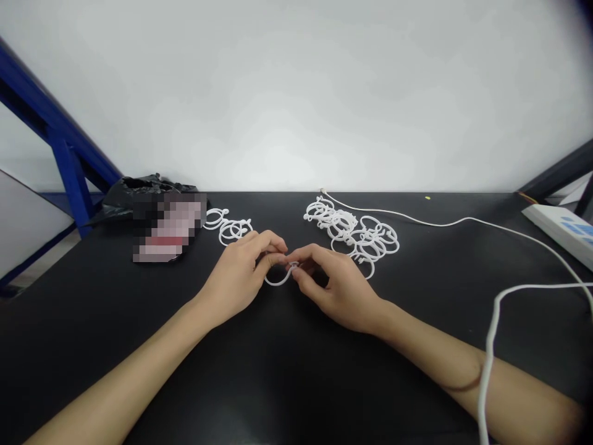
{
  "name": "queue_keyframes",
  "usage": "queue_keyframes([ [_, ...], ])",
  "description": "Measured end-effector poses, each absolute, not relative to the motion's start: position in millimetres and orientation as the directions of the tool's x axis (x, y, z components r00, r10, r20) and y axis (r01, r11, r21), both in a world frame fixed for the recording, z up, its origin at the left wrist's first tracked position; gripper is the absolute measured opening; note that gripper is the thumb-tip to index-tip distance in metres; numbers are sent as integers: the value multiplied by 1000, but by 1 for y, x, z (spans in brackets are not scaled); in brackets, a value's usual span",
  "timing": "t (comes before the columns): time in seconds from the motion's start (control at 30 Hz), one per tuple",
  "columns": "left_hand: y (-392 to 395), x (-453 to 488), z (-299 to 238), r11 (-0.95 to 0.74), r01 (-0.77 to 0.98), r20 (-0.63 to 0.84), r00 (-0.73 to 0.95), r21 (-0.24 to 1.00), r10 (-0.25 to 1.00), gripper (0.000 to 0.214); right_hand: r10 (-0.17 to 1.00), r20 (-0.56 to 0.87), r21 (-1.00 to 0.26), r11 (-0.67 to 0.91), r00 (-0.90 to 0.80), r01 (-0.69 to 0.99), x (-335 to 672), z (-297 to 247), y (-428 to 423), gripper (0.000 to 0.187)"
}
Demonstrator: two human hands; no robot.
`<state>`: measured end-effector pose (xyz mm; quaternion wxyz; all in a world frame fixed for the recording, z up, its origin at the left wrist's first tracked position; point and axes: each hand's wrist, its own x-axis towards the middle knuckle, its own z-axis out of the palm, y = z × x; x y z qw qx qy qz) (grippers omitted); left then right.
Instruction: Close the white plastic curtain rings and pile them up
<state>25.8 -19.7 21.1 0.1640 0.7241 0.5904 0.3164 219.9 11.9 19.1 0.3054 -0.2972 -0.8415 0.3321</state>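
Centrally: one slender white ring-shaped loop point(278, 284), held in narrow pinches by left hand point(238, 267) and right hand point(343, 285), seemingly to steady its end. Towards two o'clock, tangled white loop heap point(341, 224); towards eleven, smaller white loop cluster point(236, 231); both set back, presumably leaving finger room.

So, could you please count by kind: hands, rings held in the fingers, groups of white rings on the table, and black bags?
Hands: 2, left hand and right hand
Held: 1, white ring
Ring groups: 2, smaller left group and larger right group
Bags: 1, black bag
Total: 6
Rings in the right group overlap too much to count singly.
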Motion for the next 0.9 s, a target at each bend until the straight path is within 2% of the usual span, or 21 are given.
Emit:
queue_keyframes([
  [0.23,-25,30,24,-242,784,233,128,572,964,25,749,380,-710,613,-543,348,220,14,17,12],
  [0.37,-27,29,24,-265,800,197,186,538,963,35,743,382,-699,621,-550,354,220,15,18,11],
  [0.73,-26,28,23,-310,796,223,225,519,949,33,696,405,-632,682,-593,368,222,14,18,10],
  [0.83,-24,28,20,-321,815,239,230,483,944,32,672,416,-544,724,-613,425,222,12,23,15],
  [0.9,-20,25,16,-320,856,292,210,407,933,33,651,451,-377,759,-611,530,222,14,30,23],
])
